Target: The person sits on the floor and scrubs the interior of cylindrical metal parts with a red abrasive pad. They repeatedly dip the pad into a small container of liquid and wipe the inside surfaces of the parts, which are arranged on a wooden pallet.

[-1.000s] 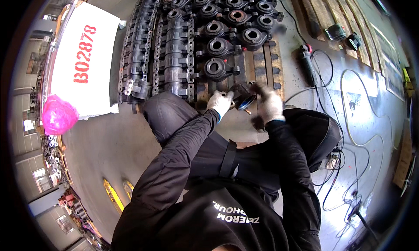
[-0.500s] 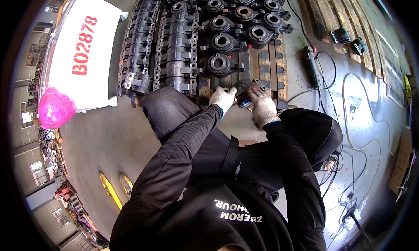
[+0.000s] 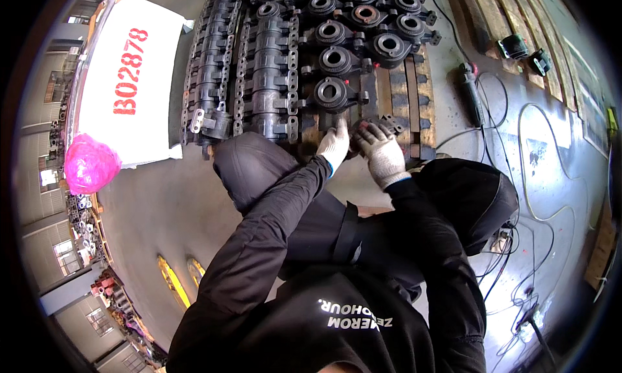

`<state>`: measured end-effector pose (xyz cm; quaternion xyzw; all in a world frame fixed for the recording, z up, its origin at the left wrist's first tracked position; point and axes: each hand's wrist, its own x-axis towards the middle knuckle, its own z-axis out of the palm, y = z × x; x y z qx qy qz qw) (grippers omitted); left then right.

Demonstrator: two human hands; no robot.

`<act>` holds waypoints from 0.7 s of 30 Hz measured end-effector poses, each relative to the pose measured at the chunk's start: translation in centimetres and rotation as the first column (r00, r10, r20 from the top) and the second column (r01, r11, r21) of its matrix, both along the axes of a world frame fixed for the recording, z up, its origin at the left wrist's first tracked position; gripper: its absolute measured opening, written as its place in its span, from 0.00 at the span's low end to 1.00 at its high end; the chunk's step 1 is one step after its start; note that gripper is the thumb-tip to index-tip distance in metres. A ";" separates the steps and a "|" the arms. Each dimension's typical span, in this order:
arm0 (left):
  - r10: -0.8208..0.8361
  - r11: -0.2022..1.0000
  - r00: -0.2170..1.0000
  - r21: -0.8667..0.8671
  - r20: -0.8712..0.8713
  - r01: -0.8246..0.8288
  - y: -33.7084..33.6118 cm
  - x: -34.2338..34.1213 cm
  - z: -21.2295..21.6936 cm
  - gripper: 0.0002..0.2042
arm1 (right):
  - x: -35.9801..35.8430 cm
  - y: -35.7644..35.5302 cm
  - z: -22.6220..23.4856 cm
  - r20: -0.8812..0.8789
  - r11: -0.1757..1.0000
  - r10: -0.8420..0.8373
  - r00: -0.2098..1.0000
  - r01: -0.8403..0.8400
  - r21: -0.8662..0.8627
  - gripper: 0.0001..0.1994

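Head view: dark metal part [image 3: 392,122] just above and right of frame centre, partly covered by right hand [image 3: 383,154]; that hand is open, fingers spread over the part, not wrapped; left hand [image 3: 334,146] sits just left of it, fingers partly lost in shadow, can't tell its grip; risk: part could tip or slide, flat palm gives little hold and knit gloves [image 3: 391,169] may slip; nearest housing [image 3: 331,94] looks cast, matt black, round-bored, lugged; pallet [image 3: 423,75] upper right of centre, rough timber slats.

bright glare on floor [image 3: 549,190] at right; edges fisheye-bent, corners fully black.
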<state>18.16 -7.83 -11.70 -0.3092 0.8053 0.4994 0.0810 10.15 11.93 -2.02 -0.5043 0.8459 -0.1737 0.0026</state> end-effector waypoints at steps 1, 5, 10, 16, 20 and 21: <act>-0.120 0.977 0.990 -0.186 -0.073 0.105 -0.5 0.8 -1.4 0.34 | 0.0 0.1 -0.2 -0.009 0.999 0.036 0.999 -0.036 0.030 0.24; -0.141 0.949 0.988 -0.278 0.058 0.152 -1.8 0.6 -3.0 0.41 | -2.9 0.6 2.9 -0.047 0.970 -0.060 0.997 0.070 0.232 0.23; 0.002 0.995 0.996 -0.095 0.091 0.006 0.1 -1.1 -0.9 0.43 | -2.3 2.1 1.4 -0.094 0.999 0.001 0.996 -0.004 -0.032 0.20; -0.390 0.709 0.919 -0.619 0.055 0.338 -2.4 0.8 -7.5 0.32 | -1.1 0.5 0.9 -0.074 0.995 0.094 0.993 -0.096 -0.015 0.20; -0.470 0.477 0.876 -0.802 0.112 0.359 -5.0 2.7 -10.7 0.26 | -0.3 -0.6 2.5 -0.042 0.992 0.110 0.993 -0.112 -0.050 0.20; -0.480 0.523 0.873 -0.769 0.090 0.367 -3.1 1.5 -9.8 0.26 | -0.7 0.5 1.6 -0.039 0.995 0.087 0.995 -0.089 -0.049 0.20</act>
